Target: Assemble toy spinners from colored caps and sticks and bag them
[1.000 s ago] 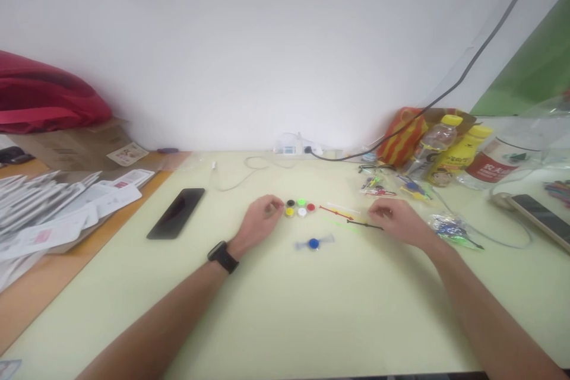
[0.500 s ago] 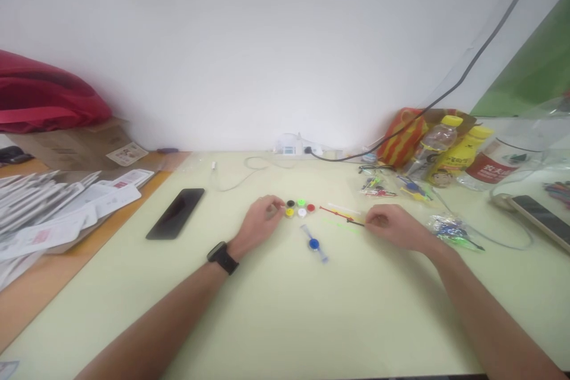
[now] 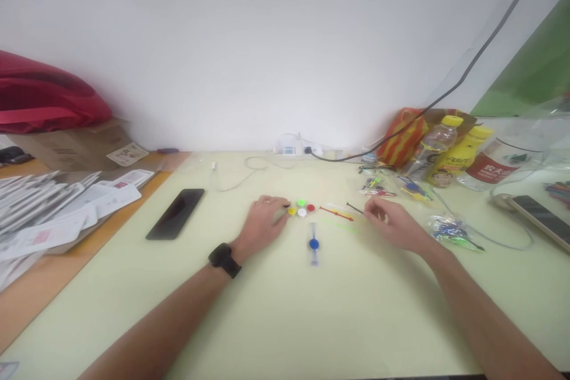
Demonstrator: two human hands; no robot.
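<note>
At the left of a cluster of small round discs is my left hand [image 3: 264, 222], its fingertips pinched at the black disc [image 3: 287, 205], which they mostly hide. Next to it lie a yellow disc [image 3: 291, 211], a green disc [image 3: 301, 202], a white disc [image 3: 302, 212] and a red disc [image 3: 310, 208]. My right hand [image 3: 386, 221] pinches one end of a thin black strip [image 3: 355, 208]. A red strip [image 3: 337, 214] with pointed ends lies by pale and bright green strips [image 3: 341, 225]. Nearer me, a blue disc [image 3: 314, 244] sits mid-strip, its ends smeared.
A black phone [image 3: 175, 214] lies to the left, beside stacked papers [image 3: 89, 208]. Plastic bags of coloured parts [image 3: 454, 230] lie right of my right hand. Bottles [image 3: 458, 154], a big water jug [image 3: 494, 163] and another phone [image 3: 543, 219] stand or lie farther right.
My left fingers have moved onto the black disc. The black strip has turned away from the red strip, its far end now higher. The blue-disc strip has turned from slanted to upright in view.
</note>
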